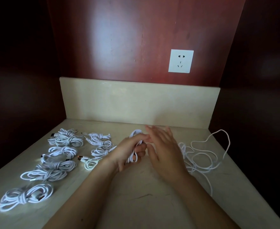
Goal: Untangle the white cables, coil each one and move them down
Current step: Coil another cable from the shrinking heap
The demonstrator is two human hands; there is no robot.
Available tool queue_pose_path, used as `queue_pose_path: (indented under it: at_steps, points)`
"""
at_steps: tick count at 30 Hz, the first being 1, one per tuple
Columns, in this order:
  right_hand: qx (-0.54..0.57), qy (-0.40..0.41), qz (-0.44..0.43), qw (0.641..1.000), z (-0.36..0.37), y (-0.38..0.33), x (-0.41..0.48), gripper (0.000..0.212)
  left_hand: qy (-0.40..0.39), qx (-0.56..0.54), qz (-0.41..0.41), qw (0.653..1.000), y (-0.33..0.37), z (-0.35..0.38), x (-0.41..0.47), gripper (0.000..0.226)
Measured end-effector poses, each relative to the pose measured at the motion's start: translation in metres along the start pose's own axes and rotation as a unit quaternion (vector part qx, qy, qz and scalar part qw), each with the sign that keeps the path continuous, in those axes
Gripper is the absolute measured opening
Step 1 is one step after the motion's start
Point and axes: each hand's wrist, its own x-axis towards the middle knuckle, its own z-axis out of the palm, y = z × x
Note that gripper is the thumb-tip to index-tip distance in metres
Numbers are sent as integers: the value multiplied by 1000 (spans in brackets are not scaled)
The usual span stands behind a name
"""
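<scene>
Left hand [126, 152]: fingers curled round part-wound coil [136, 133], loops protruding at 12 and 6 o'clock of fist
Right hand [164, 154]: fingers straight, blurred, no grip visible; just beside coil, at its 3 o'clock
Loose tangle [183, 147]: on counter [144, 195], 3 o'clock of right hand
Handling, judged: light, limp, springy; pinch loops mid-bundle or they unwind
Finished coils [61, 140]: 9 o'clock of left hand

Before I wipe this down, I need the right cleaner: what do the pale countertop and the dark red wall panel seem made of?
The pale beige countertop looks like polished stone, perhaps marble: faint dark veins, soft sheen. The dark red wall panel looks like lacquered wood or laminate: vertical grain streaks, glossy reflections.
</scene>
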Motion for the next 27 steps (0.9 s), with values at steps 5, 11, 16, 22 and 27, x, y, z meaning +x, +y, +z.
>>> queue_pose_path:
  at_steps: [5, 11, 16, 22, 27]
  points:
    - [52, -14, 74, 996, -1, 4, -4, 32, -28, -7, 16, 999, 4, -2, -3, 21]
    - [-2, 68, 78, 995, -10, 14, -3, 30, -1, 42, 11, 999, 0, -4, 0, 19]
    - [-5, 101, 78, 992, -15, 10, -3, 31, -74, 90, -40, 992, -7, 3, -5, 40]
    - [-8, 80, 99, 992, -11, 17, -6, 31, -10, 70, 55, 996, -9, 6, 5, 51]
    - [-102, 7, 88, 991, -5, 18, -9, 35, 95, -23, 148, 984, 1, -10, 10, 46]
